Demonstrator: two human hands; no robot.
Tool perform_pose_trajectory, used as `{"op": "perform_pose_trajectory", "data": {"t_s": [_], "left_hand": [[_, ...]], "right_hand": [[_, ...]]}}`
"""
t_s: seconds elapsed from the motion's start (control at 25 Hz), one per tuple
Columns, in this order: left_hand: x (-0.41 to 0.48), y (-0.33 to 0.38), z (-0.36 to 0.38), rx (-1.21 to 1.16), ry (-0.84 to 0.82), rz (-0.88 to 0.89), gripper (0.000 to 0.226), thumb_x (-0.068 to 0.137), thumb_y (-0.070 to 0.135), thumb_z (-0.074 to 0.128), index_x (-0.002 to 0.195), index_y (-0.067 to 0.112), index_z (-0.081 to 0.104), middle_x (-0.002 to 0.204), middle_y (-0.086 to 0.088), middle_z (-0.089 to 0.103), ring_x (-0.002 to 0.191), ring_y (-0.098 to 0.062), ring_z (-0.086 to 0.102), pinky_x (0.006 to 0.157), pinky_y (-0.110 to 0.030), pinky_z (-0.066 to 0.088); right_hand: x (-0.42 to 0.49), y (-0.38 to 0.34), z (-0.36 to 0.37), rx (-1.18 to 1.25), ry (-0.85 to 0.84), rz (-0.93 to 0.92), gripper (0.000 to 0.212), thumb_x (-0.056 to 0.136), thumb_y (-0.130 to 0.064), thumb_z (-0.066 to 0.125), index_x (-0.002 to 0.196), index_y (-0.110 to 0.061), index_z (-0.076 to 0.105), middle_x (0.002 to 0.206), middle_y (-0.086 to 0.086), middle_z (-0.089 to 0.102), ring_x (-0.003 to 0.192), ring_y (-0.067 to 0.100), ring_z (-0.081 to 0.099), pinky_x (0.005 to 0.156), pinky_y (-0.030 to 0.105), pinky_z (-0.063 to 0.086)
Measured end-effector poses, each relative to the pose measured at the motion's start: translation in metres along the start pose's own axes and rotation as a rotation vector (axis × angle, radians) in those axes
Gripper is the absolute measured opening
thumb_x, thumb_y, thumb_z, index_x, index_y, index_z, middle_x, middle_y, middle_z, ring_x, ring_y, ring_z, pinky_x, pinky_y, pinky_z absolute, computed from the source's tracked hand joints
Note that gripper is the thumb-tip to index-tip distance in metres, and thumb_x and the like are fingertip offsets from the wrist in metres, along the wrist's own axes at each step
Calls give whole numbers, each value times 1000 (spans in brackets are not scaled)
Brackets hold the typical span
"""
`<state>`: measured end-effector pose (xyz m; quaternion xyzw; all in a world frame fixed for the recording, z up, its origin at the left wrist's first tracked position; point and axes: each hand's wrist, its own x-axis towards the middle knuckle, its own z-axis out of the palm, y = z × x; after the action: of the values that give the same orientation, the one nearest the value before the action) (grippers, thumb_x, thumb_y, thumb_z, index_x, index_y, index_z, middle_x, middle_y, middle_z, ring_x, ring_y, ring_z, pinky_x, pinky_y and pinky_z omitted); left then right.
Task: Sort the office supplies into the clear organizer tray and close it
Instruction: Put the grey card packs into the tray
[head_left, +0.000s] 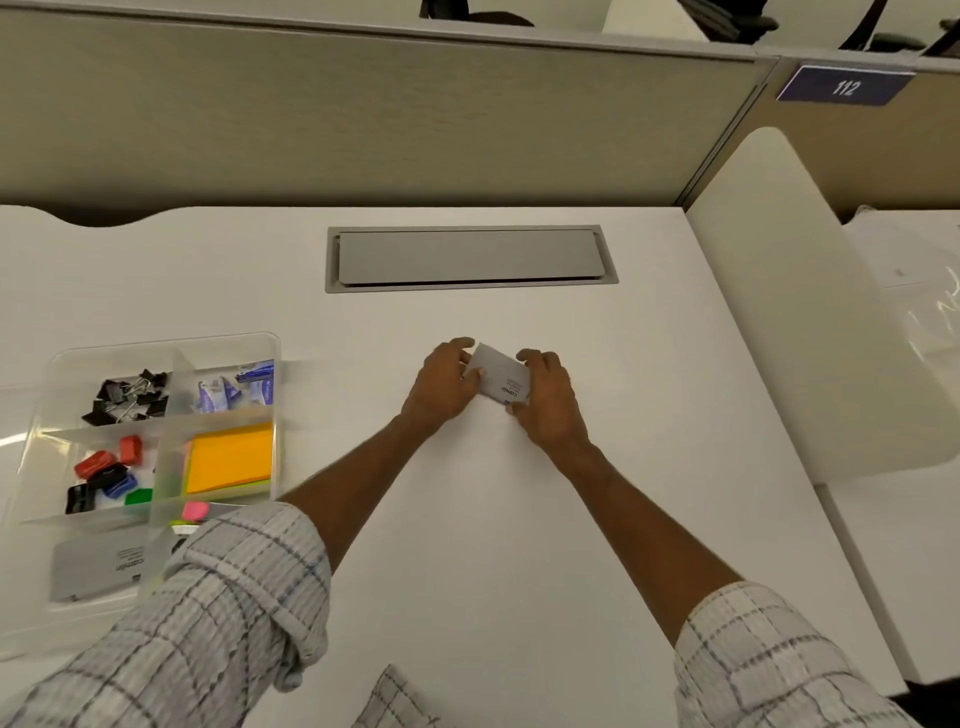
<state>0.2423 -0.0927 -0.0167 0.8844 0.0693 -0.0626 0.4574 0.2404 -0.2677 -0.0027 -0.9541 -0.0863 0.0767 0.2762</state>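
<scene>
A small grey box (501, 376) with dark print sits at the middle of the white desk, held from both sides. My left hand (444, 387) grips its left end and my right hand (545, 402) grips its right end. The clear organizer tray (156, 345) stands open at the left of the desk. Its compartments hold black binder clips (127, 397), blue-and-white packets (239, 389), coloured small clips (106, 470) and orange sticky notes (231, 457). A second grey box (98, 569) lies in the tray's near compartment. My left sleeve hides the tray's near right corner.
A grey cable hatch (470, 258) is set into the desk beyond my hands. A beige partition (363, 114) runs along the back. A white curved divider (810, 312) bounds the desk on the right, with clear plastic (930, 317) past it.
</scene>
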Motion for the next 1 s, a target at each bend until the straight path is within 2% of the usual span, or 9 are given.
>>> {"op": "perform_pose_trajectory", "data": {"t_s": [0.12,0.24,0.36,0.52,0.64,0.76,0.84,0.92,1.0], "left_hand": [[-1,-1,-13,-133,20,-73,42,91,21,68,130,10,59,111,-12,68,102,-26,66,89,-40,56],[-22,-13,-25,-191,14,-133,40,87,24,73,124,12,66,115,-6,67,107,-19,62,93,-32,50],[-38,-21,-34,-355,-99,-240,36,86,23,74,119,11,68,113,-6,72,107,-23,67,100,-38,52],[-61,-24,-44,-416,-102,-233,37,87,20,72,122,11,66,107,-11,74,103,-26,69,97,-41,53],[-81,-28,-57,-461,-76,-199,33,88,17,70,121,14,66,104,-11,73,94,-21,67,89,-35,54],[-103,-35,-79,-472,-35,-151,25,89,16,68,113,17,70,103,-8,72,89,-17,63,82,-34,55],[-123,-44,-103,-464,2,-108,23,90,15,67,112,18,70,99,-4,71,88,-15,62,80,-35,55],[-141,-56,-131,-432,30,-68,26,90,13,66,116,15,69,99,-6,70,86,-16,62,84,-43,56],[-164,-70,-159,-398,63,-49,31,91,13,66,121,17,67,100,-9,71,86,-18,64,85,-45,56]], "right_hand": [[-4,-5,1,43,10,1,64,78,3,70,134,-14,44,130,8,41,110,29,56,86,44,57],[-20,-12,5,73,-21,-11,59,77,3,67,131,-12,49,129,7,43,110,28,58,88,43,56],[-33,-16,11,77,-63,0,62,77,2,65,136,-12,50,131,7,47,118,27,53,96,37,50],[-52,-25,17,80,-143,0,69,78,-7,76,141,-10,47,138,10,53,127,26,51,106,39,45],[-66,-42,20,145,-125,-4,70,76,-8,80,140,-9,49,137,10,55,126,26,53,103,42,49],[-76,-67,18,266,-138,15,71,74,-6,84,137,-9,53,134,9,57,119,24,59,99,36,54],[-82,-92,18,284,-141,-11,61,75,-11,83,131,-11,59,127,5,63,109,22,65,91,29,55],[-90,-122,22,295,-72,-67,42,82,-13,77,122,-11,67,120,4,69,101,22,68,83,19,53],[-98,-153,31,308,-57,-112,29,88,-13,71,116,-10,71,114,4,73,96,21,70,81,18,53]]}}
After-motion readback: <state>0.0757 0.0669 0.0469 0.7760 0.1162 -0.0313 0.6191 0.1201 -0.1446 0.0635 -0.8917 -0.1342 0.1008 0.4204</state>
